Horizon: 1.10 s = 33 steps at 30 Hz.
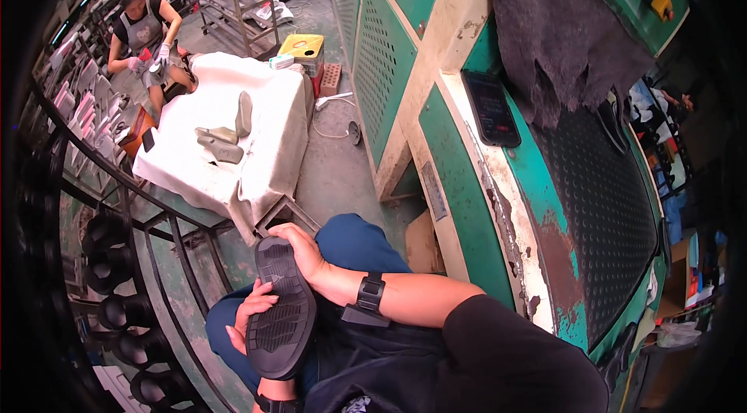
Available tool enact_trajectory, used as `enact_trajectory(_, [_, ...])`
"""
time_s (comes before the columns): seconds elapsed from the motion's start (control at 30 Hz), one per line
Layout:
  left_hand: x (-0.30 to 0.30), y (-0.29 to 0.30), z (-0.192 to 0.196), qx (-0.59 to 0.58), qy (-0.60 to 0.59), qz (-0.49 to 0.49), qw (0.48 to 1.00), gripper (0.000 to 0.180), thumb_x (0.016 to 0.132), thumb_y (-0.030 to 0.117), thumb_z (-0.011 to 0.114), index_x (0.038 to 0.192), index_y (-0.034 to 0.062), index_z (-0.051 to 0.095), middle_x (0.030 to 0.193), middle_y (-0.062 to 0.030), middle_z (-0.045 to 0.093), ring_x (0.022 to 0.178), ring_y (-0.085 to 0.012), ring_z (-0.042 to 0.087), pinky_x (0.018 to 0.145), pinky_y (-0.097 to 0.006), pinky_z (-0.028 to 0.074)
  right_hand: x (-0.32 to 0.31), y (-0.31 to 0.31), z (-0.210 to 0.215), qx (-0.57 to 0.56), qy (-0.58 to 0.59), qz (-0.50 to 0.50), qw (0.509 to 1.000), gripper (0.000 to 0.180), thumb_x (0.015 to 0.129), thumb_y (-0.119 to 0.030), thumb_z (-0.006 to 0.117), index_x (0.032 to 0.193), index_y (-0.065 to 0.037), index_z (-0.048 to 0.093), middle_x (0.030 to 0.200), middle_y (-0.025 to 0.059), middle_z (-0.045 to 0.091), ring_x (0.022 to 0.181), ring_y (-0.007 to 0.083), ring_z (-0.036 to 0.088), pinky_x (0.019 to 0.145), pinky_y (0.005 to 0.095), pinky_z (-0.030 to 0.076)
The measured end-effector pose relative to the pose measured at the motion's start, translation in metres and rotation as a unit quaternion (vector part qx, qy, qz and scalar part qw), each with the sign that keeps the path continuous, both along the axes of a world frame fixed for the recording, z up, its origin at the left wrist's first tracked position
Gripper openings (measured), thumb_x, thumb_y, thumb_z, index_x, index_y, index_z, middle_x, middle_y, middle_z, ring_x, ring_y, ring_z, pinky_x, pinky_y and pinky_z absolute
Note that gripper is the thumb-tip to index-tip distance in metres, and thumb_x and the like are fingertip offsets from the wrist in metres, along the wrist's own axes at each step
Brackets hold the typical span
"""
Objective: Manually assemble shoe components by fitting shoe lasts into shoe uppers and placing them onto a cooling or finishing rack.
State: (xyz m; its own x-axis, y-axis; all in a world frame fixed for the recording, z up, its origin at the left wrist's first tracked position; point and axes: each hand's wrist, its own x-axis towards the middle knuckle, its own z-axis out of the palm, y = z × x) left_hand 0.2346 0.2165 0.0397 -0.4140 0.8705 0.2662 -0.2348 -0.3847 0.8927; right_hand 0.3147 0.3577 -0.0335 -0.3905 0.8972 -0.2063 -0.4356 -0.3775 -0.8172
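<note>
workshop floor of grey concrete, seen from above, with a large green machine [467, 180] along the right side, its paint rusted in patches, a dark phone [492, 108] lying on its ledge and a grey felt cloth [556, 32] draped over its top. the person sits with blue-trousered knees up, holding a black shoe sole [278, 310] over the lap, tread side up. the right hand [305, 251] grips the sole's upper end, fingers curled together over its edge, a black watch [370, 293] on that wrist. the left hand [247, 318] clasps the sole's left edge near the middle, fingers wrapped onto the tread. to the left stands a curved metal rack [132, 288] carrying black shoe parts. further off, a white-covered table [257, 141] bears grey shoe lasts [222, 145], and another person [144, 28] in gloves sits beyond it.
</note>
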Motion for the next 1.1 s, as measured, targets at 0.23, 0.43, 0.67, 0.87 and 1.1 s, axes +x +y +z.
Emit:
enact_trajectory(0.23, [-0.004,-0.006,0.012,0.079,0.070,-0.013,0.994,0.066,0.101,0.045,0.014,0.085,0.0016,0.060,0.086,-0.0164,0.065,0.104,-0.0319,0.058,0.118,-0.052,0.021,0.008,-0.009,0.036,0.059,0.008,-0.006,0.998,0.028,0.095,-0.020,0.047,0.108,-0.002,0.063,0.108,0.0050,0.063,0.106,0.0143,0.057,0.096,0.0282,0.043])
enact_trajectory(0.43, [0.010,-0.022,0.021,0.070,0.080,0.055,0.993,0.068,0.100,0.055,0.015,0.126,0.0048,0.052,0.151,-0.0187,0.036,0.143,-0.0319,0.029,0.118,-0.048,0.024,0.015,-0.025,0.064,-0.015,0.124,-0.011,0.992,0.033,0.100,-0.027,0.043,0.114,-0.003,0.061,0.108,0.0047,0.061,0.104,0.0136,0.055,0.096,0.0272,0.041])
enact_trajectory(0.67, [0.002,-0.110,-0.001,-0.330,-0.389,-0.130,0.850,0.076,0.090,0.061,0.048,0.143,0.0065,0.045,0.135,-0.0180,0.056,0.117,-0.0321,0.059,0.098,-0.048,0.050,0.007,-0.010,0.024,0.143,-0.019,0.023,0.989,0.050,0.104,-0.040,0.037,0.117,0.000,0.063,0.118,0.0086,0.064,0.107,0.0189,0.060,0.098,0.0315,0.044])
enact_trajectory(0.87, [0.001,-0.126,-0.004,-0.338,-0.387,-0.127,0.848,0.083,0.078,0.026,0.070,0.147,0.0003,0.032,0.135,-0.0194,0.052,0.118,-0.0325,0.057,0.100,-0.045,0.049,0.009,0.008,-0.025,-0.063,-0.096,0.168,0.979,0.027,0.088,-0.022,0.057,0.095,-0.003,0.074,0.092,0.0073,0.071,0.088,0.0169,0.063,0.081,0.0315,0.048])
enact_trajectory(1.1, [-0.002,-0.125,0.061,-0.143,-0.348,-0.143,0.915,0.103,0.058,0.024,0.079,0.145,-0.0041,0.032,0.136,-0.0212,0.051,0.120,-0.0359,0.056,0.102,-0.045,0.047,0.057,0.036,0.002,-0.175,-0.025,0.306,0.935,0.052,0.095,-0.047,0.051,0.108,-0.001,0.071,0.107,0.0139,0.072,0.095,0.0242,0.068,0.091,0.0366,0.052])
